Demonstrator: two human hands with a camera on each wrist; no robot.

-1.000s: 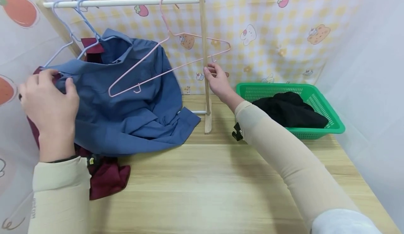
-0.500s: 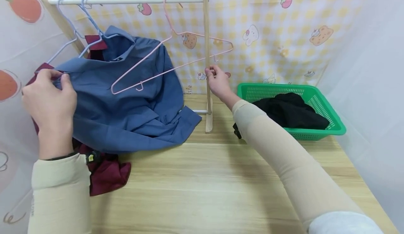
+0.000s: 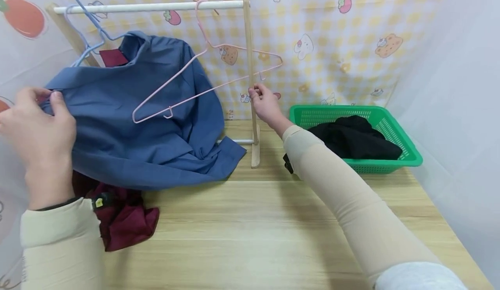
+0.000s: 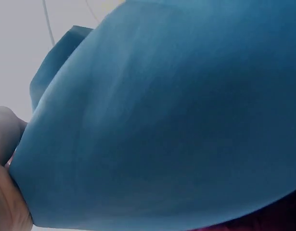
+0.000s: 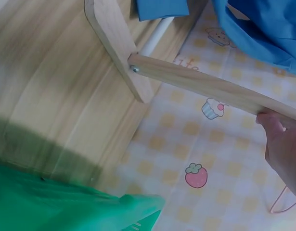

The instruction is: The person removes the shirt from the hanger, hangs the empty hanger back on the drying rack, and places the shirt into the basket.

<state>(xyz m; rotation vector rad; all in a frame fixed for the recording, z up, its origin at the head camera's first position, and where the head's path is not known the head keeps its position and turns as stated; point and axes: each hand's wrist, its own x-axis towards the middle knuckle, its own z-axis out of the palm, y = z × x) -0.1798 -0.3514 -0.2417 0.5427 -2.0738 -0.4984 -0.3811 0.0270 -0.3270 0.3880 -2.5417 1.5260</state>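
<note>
My left hand (image 3: 44, 131) pinches the shoulder of a blue shirt (image 3: 129, 116) at the left. The shirt is on a blue hanger (image 3: 87, 14), whose hook stands above the rack's white rail (image 3: 156, 7), off it. In the left wrist view the shirt (image 4: 162, 110) fills most of the frame. My right hand (image 3: 268, 106) holds the rack's wooden post (image 3: 250, 64) between thumb and fingers, as the right wrist view shows too. Behind the blue shirt, a dark red garment (image 3: 130, 225) shows at its collar and below; most of it is hidden.
A pink hanger (image 3: 168, 84) with no garment hangs on the rail, in front of the blue shirt. Another bluish hanger (image 3: 74, 25) hangs at the rail's left end. To the right, a green basket (image 3: 410, 151) holds a black garment (image 3: 355, 140).
My left hand has moved left and slightly towards me with the blue shirt. The blue hanger's hook has risen off the rail. My right hand keeps holding the post.
</note>
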